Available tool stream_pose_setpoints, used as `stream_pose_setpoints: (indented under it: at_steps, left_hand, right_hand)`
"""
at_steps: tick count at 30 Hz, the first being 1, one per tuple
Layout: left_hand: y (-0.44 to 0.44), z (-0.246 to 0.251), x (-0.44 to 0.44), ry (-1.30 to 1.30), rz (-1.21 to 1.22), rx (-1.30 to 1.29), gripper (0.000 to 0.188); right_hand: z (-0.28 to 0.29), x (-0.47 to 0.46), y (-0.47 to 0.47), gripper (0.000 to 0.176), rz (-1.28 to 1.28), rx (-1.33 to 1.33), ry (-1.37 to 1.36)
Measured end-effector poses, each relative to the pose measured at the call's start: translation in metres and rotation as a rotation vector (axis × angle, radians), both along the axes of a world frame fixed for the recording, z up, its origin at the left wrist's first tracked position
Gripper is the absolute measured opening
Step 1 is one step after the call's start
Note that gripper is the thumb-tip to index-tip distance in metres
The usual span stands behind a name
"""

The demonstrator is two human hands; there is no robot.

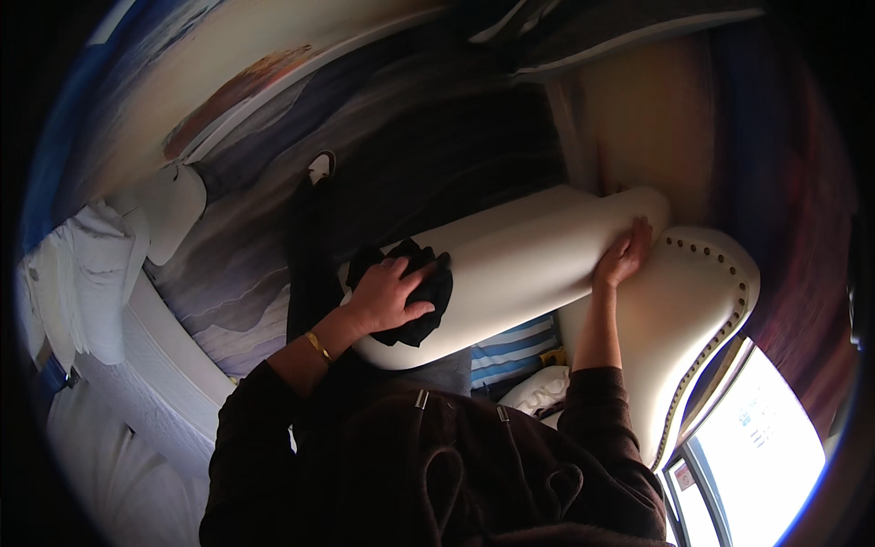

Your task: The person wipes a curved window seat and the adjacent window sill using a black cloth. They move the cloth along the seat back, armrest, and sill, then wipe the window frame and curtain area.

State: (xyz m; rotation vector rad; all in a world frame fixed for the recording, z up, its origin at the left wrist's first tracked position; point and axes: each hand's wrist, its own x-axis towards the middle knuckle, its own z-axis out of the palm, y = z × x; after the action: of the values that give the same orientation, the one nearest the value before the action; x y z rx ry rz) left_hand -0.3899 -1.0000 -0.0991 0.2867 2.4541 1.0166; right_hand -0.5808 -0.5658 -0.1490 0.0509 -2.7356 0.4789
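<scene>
A long cream upholstered cushion or armrest slants across the space before me. My left hand presses on a crumpled black cloth at its near left end, with fingers spread over the fabric; a yellow metal bracelet circles that wrist. Further right, my right hand rests on the cushion's far end, palm against the surface, beside the cream backrest trimmed with round metal studs. Part of the right fingers lies in shadow.
Below the cushion are a blue-and-white striped fabric and a pale printed pillow. Folded white cloths and a white seat stand at left. The floor is dark and patterned. A bright window is at lower right.
</scene>
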Motion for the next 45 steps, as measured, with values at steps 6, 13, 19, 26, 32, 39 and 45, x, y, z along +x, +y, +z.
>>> stream_pose_setpoints:
  at_steps: [6, 13, 19, 26, 32, 39, 45]
  left_hand:
    - [0.016, 0.024, 0.035, 0.327, 0.010, -0.149, 0.066]
    - [0.033, -0.010, -0.026, 0.000, 0.125, 0.074, 0.062]
    - [0.009, -0.045, -0.037, -0.453, 0.086, 0.229, 0.067]
    - [-0.037, -0.040, 0.034, -0.240, 0.130, 0.075, 0.039]
    - [-0.008, -0.011, -0.007, -0.032, 0.061, 0.254, 0.040]
    - [0.037, -0.016, -0.044, 0.154, -0.196, 0.254, 0.051]
    - [0.067, -0.021, -0.078, 0.308, -0.322, 0.209, 0.059]
  right_hand:
    - [0.028, 0.066, -0.120, 0.038, -0.019, 0.163, -0.273]
    - [0.023, 0.077, -0.156, 0.036, 0.078, 0.304, -0.296]
    - [0.012, 0.080, -0.156, 0.038, -0.015, 0.358, -0.384]
    - [0.019, 0.079, -0.166, 0.040, -0.066, 0.359, -0.412]
    - [0.024, 0.076, -0.173, 0.037, -0.093, 0.334, -0.406]
    - [0.026, 0.071, -0.173, 0.038, -0.118, 0.250, -0.297]
    - [0.018, 0.074, -0.173, 0.039, -0.197, 0.178, -0.194]
